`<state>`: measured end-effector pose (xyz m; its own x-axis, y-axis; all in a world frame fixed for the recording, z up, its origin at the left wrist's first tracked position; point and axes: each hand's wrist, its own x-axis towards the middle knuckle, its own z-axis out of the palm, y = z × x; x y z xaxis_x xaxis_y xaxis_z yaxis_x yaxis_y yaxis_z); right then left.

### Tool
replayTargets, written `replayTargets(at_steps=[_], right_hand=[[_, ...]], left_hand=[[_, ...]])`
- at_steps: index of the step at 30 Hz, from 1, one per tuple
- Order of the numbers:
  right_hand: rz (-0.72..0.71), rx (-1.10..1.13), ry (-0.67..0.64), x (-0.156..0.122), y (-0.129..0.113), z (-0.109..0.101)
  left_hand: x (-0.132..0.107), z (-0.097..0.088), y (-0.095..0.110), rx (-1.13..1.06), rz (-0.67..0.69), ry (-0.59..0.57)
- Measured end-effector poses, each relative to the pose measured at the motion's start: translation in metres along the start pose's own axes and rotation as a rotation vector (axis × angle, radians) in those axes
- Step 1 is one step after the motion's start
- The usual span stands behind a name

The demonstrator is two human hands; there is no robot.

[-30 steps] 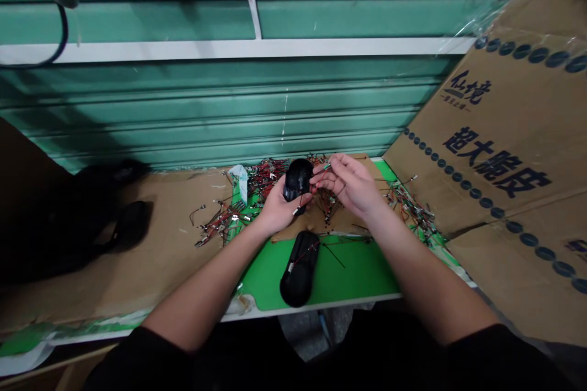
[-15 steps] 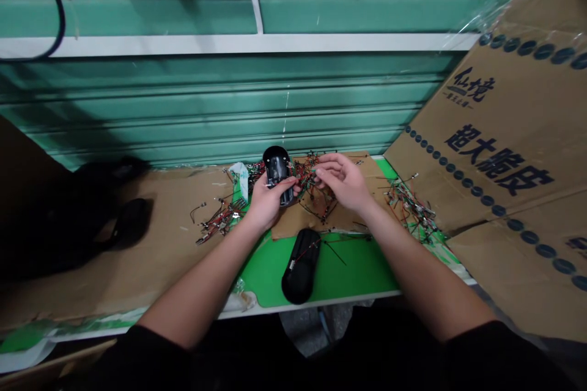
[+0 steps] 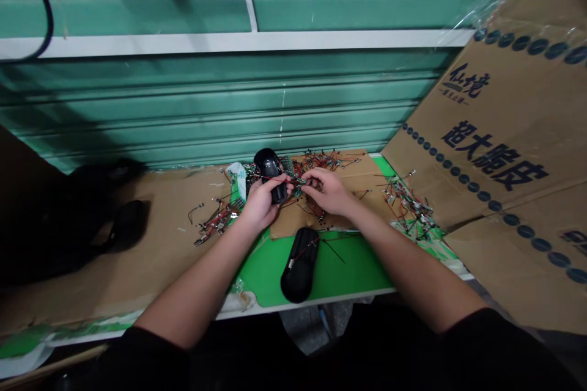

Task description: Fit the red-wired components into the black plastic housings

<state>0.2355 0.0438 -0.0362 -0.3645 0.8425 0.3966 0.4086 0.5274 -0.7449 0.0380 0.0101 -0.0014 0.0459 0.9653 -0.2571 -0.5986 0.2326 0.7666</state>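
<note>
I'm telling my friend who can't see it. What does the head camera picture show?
A left hand holds a black shell while a right hand pinches a wire. Tangled red wires lie on cardboard, near another black shell on a green mat.

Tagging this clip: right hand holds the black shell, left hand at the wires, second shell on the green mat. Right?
Hands swapped: in the head view the left hand holds the black shell, the right hand is at the wires. The rest stands.

- Worn on the head, looking from just behind the bench's near edge
- Facing forward and down
- Close above the cardboard-covered workbench (image 3: pixel 137 256), lower half of frame
- Green roller shutter (image 3: pixel 220 110) across upper frame
</note>
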Motion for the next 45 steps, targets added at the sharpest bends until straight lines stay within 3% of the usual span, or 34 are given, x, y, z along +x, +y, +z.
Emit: replayTargets(at_steps=[8,13,17,20,25,31,41,45], right_hand=[[0.249,0.389,-0.006,0.002,-0.011,-0.003],[0.289,0.517,-0.027,0.004,-0.013,-0.005],[0.254,0.426,-0.023,0.002,-0.018,-0.011],[0.171,0.336,0.052,0.000,-0.026,-0.015],[0.139,0.397,0.124,-0.002,-0.038,-0.017],[0.085,0.367,0.178,-0.003,-0.035,-0.019],[0.090,0.314,0.129,-0.003,-0.027,-0.024],[0.062,0.141,0.086,-0.005,-0.027,-0.027]], left_hand=[[0.000,0.000,0.001,0.001,-0.008,0.013],[-0.001,0.001,0.003,0.016,-0.021,0.020],[-0.001,-0.001,0.005,0.026,0.006,0.001],[-0.003,-0.001,0.008,0.028,0.040,-0.025],[-0.006,0.002,0.011,0.008,0.056,-0.044],[-0.007,-0.002,0.012,0.024,0.126,-0.055],[-0.004,-0.006,0.013,0.066,0.192,-0.024],[-0.006,-0.004,0.010,0.138,0.229,-0.017]])
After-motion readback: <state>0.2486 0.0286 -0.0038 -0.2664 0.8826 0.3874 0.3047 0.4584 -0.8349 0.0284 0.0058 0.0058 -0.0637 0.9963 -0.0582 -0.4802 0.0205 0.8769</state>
